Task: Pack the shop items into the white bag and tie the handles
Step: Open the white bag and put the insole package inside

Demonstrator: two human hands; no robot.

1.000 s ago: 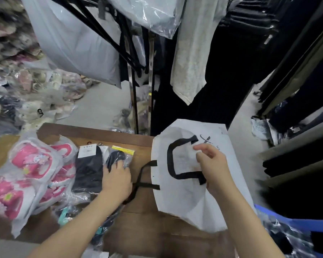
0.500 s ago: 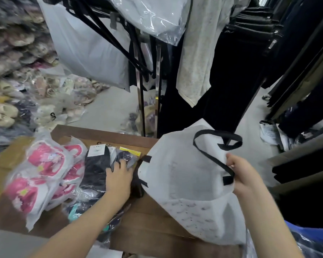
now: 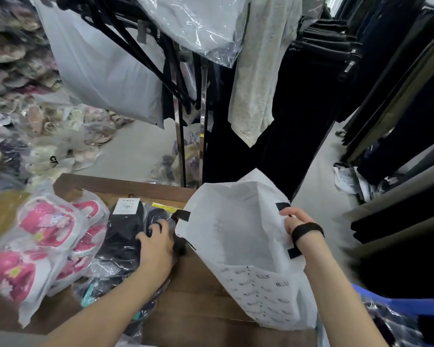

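Observation:
The white bag (image 3: 238, 236) with black handles stands open on the right part of the wooden table (image 3: 201, 294). My right hand (image 3: 298, 226) holds its right rim up, with one black handle looped over the wrist. My left hand (image 3: 156, 249) lies on a clear packet of dark socks (image 3: 158, 216), fingers curled around it, just left of the bag. Beside it lies a black sock pack (image 3: 124, 234) with a white label. Pink and white slippers in plastic bags (image 3: 43, 244) fill the table's left side.
A clothes rack (image 3: 183, 136) with hanging black and white garments stands right behind the table. More dark clothes hang on the right. Piles of bagged slippers cover the floor at the left. A blue bin edge (image 3: 396, 303) shows at the lower right.
My right hand has lifted the bag from lying flat to standing open, and the handle has slid onto my wrist. My left hand has stayed on the sock packet and curled around it.

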